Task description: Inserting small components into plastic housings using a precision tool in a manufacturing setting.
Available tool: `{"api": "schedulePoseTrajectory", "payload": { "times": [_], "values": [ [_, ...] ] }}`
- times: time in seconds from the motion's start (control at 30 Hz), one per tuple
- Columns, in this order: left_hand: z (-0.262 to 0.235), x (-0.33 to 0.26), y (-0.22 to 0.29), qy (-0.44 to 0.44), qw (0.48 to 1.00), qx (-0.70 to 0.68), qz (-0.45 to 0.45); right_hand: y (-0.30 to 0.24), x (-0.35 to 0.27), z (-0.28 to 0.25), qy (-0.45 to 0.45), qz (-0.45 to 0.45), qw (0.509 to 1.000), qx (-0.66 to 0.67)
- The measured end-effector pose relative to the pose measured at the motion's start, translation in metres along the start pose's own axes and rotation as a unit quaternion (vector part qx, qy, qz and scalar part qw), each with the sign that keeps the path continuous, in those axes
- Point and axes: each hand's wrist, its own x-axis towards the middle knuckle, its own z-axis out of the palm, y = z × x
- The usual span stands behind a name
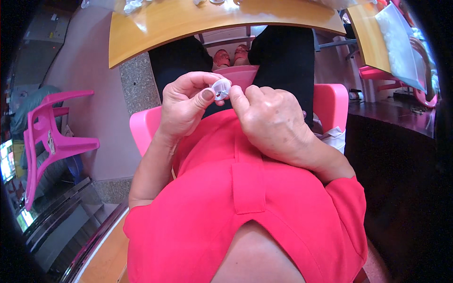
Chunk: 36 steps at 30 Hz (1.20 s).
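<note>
A pink chair (75,144) stands left; the far table (226,21) is cut off. Nearer, your left hand (184,100) pinches a small whitish piece (221,87); your right hand (272,120) curls alongside, fingertips hidden, hold impossible to tell.

Dressed in a bright red, short-sleeved cloth top (200,193), cut to a V at the neck, with a flat, square-ended red fabric placket (248,188) running from there toward the left hand (186,101) and right hand (273,120). Hemmed well behind each wrist at the sleeves (347,203), bare below. Clad in black cloth trousers (288,56) beyond both.
</note>
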Motion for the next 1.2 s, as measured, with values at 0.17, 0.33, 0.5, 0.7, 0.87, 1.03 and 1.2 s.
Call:
{"api": "schedulePoseTrajectory", "payload": {
  "times": [0.17, 0.33, 0.5, 0.7, 0.87, 1.03, 1.2],
  "values": [
    [0.0, -0.002, -0.002, 0.007, 0.999, 0.031, -0.005, 0.0, 0.001, 0.001, -0.017, -0.016, 0.999, -0.033],
    [0.005, -0.003, -0.003, 0.031, 0.997, 0.065, -0.005, -0.001, 0.0, 0.003, -0.032, -0.018, 0.997, -0.063],
    [0.007, -0.003, -0.008, 0.024, 0.988, 0.149, -0.02, 0.01, 0.002, 0.0, -0.117, -0.063, 0.991, -0.002],
    [0.003, 0.004, -0.005, 0.017, 0.999, 0.002, -0.051, 0.033, 0.008, -0.005, -0.136, -0.043, 0.982, 0.127],
    [-0.001, 0.008, 0.003, 0.004, 0.999, -0.028, -0.031, 0.043, 0.009, -0.01, -0.023, -0.01, 0.969, 0.247],
    [-0.001, 0.007, 0.008, 0.013, 1.0, 0.014, -0.024, 0.041, 0.011, -0.008, -0.004, -0.005, 0.972, 0.233],
    [0.002, 0.019, 0.035, 0.113, 0.968, 0.196, 0.112, 0.047, 0.011, -0.005, 0.023, 0.0, 0.97, 0.242]
  ]
}}
